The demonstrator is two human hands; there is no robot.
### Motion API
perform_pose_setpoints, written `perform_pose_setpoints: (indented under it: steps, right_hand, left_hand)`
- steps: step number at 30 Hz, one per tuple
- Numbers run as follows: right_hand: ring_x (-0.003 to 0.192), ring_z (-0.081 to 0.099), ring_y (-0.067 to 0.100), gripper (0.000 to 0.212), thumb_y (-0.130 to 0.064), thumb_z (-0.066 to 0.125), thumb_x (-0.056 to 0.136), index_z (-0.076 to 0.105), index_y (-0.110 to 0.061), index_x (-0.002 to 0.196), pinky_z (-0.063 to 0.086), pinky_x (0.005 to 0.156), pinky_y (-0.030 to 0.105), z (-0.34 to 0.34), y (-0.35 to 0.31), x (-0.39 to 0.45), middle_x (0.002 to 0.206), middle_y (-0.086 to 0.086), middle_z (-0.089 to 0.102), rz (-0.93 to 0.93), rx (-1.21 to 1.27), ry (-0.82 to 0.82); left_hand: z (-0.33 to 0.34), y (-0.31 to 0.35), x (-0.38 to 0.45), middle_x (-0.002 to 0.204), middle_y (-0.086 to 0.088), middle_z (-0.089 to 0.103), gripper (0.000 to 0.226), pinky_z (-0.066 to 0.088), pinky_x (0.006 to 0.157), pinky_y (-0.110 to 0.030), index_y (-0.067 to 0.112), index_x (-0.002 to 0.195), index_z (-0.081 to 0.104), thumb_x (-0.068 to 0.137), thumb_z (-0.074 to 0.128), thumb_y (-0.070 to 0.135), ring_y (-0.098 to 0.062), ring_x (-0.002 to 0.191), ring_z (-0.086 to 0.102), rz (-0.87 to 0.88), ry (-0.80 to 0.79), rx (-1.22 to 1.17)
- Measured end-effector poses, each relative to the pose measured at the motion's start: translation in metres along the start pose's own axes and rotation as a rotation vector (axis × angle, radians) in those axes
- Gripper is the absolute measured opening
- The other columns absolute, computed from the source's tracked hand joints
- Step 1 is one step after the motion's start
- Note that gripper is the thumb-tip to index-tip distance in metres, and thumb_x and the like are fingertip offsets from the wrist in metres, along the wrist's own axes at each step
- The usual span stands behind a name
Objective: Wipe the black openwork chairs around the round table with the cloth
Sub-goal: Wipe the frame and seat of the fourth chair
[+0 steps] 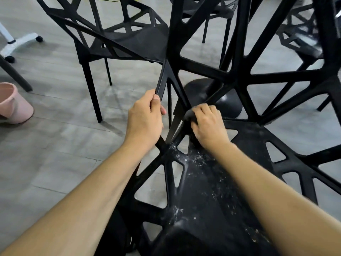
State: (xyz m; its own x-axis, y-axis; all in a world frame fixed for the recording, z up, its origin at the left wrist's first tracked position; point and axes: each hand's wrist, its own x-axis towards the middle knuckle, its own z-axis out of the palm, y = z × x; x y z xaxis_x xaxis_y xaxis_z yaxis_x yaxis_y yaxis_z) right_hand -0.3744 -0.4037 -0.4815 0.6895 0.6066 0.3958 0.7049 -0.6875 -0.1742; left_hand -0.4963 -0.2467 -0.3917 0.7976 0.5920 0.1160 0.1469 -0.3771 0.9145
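On black chair [212, 191], whitish specks dot seat.

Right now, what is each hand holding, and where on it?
The left hand grips a slanted bar of the near chair's back. The right hand holds a bunched dark cloth against the frame.

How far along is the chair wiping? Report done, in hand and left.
Done: nothing looks finished.
In hand: left hand grips a strut of the near chair while right hand presses the dark cloth into its corner.
Left: white specks on its seat; the other chair stands untouched.
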Motion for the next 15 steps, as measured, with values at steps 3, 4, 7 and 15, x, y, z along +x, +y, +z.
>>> perform_pose_setpoints:
  steps: [3,4,7,15]
  right_hand:
    - [0.105,0.053,0.032,0.032,-0.024,0.062,0.093,0.061,-0.014,0.124,0.044,0.095,0.043,-0.008,0.008,0.0,0.119,0.009,0.059,0.077,0.168,0.03]
    - [0.109,0.052,0.031,0.036,-0.027,0.06,0.095,0.058,-0.015,0.129,0.043,0.097,0.042,-0.007,0.009,-0.006,0.123,0.007,0.058,0.11,0.216,0.04]
    - [0.117,0.048,0.029,0.041,-0.029,0.058,0.095,0.053,-0.017,0.133,0.041,0.101,0.043,0.006,0.0,-0.026,0.13,0.004,0.054,0.166,0.251,0.006]
    - [0.113,0.049,0.025,0.04,-0.027,0.058,0.09,0.058,-0.018,0.128,0.039,0.097,0.04,0.002,-0.075,-0.063,0.126,0.001,0.057,0.269,0.396,0.029]
  left_hand:
    - [-0.001,0.001,-0.001,0.077,0.003,0.066,0.028,0.045,0.049,-0.033,0.016,0.113,0.061,0.109,0.034,0.023,-0.016,0.048,0.054,-0.014,-0.005,-0.013]
    - [-0.001,0.002,0.0,0.079,0.001,0.067,0.028,0.045,0.049,-0.032,0.016,0.114,0.061,0.108,0.034,0.023,-0.016,0.047,0.055,-0.017,-0.005,-0.008]
    - [-0.001,0.002,0.0,0.083,0.0,0.069,0.029,0.046,0.05,-0.033,0.017,0.113,0.061,0.108,0.033,0.025,-0.018,0.049,0.057,-0.024,-0.014,0.012]
    - [0.002,0.002,0.002,0.078,0.004,0.067,0.025,0.046,0.049,-0.032,0.025,0.11,0.057,0.108,0.032,0.025,-0.018,0.047,0.056,-0.021,0.004,0.026]
